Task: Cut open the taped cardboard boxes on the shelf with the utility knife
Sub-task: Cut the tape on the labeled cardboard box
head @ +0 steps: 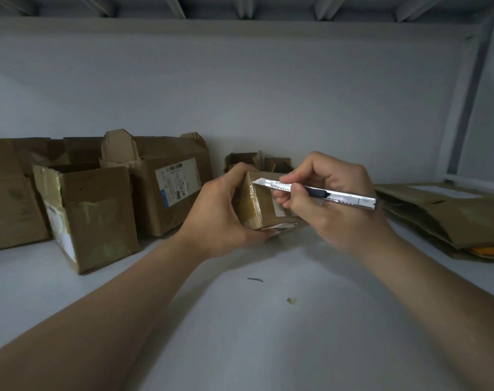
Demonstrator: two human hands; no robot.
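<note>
Right now we have a small taped box [261,203] lifted just above the white shelf [240,320], near the middle of the view. Our left hand [223,213] wraps around its left side, fingers curled over the top edge and thumb beneath, closed firmly on it. Our right hand [333,198] pinches the utility knife [316,191] like a pen, fingers closed on the handle; the extended blade tip touches the box's upper left corner, where shiny tape runs down the edge. Behind the small box stand two tiny opened cartons [257,160]. To the left sit larger opened boxes [93,215], one with a white shipping label [176,182]. At the right lie flattened cardboard pieces [449,215]. On the shelf in front are a dark sliver [255,279] and a small scrap [291,300].
</note>
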